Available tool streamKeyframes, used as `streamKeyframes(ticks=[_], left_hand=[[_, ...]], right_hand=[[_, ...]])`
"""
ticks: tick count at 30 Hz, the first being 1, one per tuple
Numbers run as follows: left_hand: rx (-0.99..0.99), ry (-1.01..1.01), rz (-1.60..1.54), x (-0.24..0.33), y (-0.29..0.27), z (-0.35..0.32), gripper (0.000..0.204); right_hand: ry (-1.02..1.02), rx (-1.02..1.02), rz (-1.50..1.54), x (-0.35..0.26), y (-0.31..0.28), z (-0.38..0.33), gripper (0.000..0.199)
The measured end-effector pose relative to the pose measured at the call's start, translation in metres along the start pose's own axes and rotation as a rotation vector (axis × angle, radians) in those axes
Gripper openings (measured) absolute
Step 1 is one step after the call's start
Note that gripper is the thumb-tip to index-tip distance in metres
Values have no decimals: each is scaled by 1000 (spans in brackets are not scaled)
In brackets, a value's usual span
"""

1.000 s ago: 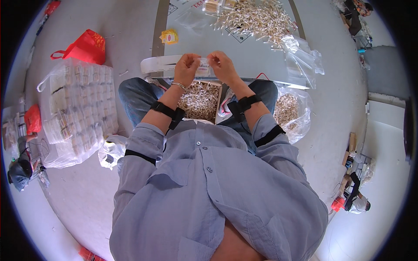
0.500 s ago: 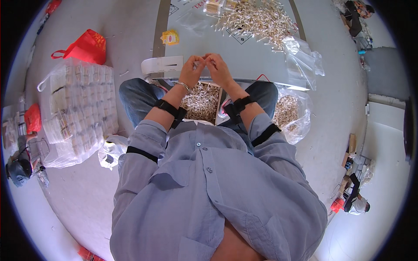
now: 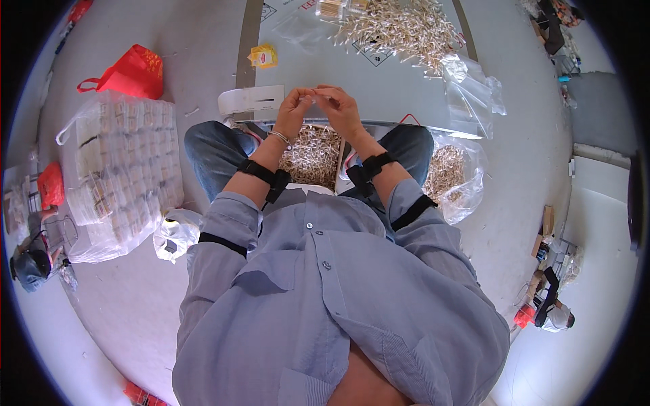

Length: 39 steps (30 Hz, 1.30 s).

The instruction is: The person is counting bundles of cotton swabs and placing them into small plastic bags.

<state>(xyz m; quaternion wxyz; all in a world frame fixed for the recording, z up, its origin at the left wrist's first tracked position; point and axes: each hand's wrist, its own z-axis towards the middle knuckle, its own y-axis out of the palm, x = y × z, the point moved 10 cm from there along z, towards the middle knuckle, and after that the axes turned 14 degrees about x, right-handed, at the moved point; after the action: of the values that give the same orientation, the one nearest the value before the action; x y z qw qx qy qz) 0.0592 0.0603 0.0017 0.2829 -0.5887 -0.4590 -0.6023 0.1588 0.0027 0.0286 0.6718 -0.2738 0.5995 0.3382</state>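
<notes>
My left hand (image 3: pixel 294 111) and my right hand (image 3: pixel 340 109) meet at the fingertips above the table's near edge. Both are closed in a pinch; whatever they hold is too small and too hidden to name. Below them, between my knees, a box of loose cotton swabs (image 3: pixel 311 159) stands in my lap area. A big heap of cotton swabs (image 3: pixel 399 30) lies on the far right of the grey table (image 3: pixel 325 71). To the left of the hands is a white card (image 3: pixel 251 99), with a small yellow packet (image 3: pixel 263 56) beyond it.
Clear plastic bags (image 3: pixel 467 95) lie at the table's right corner. Beside my right knee sits a clear bag of swabs (image 3: pixel 447 169). On the floor at left are a large bag of packed boxes (image 3: pixel 125 169), a red bag (image 3: pixel 139 71) and a white bag (image 3: pixel 177 233).
Both hands have come slightly nearer to me, with fingertips still together. Nothing else has visibly moved.
</notes>
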Motion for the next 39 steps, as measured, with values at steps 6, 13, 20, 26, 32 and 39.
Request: streamKeyframes(ticks=[6, 13, 20, 26, 32, 39], left_hand=[[81, 56, 3, -1, 4, 1, 10], [110, 49, -45, 3, 0, -4, 11], [94, 87, 39, -1, -5, 0, 13], [71, 164, -55, 6, -2, -8, 13], [101, 189, -23, 3, 0, -7, 15], [124, 178, -15, 1, 3, -10, 13]], right_hand=[[223, 29, 228, 12, 2, 1, 15], [253, 80, 122, 17, -1, 1, 18], [213, 135, 93, 15, 0, -2, 19], [97, 96, 57, 13, 4, -10, 16], [-49, 118, -129, -1, 5, -8, 13], [-124, 172, -272, -14, 1, -12, 13]])
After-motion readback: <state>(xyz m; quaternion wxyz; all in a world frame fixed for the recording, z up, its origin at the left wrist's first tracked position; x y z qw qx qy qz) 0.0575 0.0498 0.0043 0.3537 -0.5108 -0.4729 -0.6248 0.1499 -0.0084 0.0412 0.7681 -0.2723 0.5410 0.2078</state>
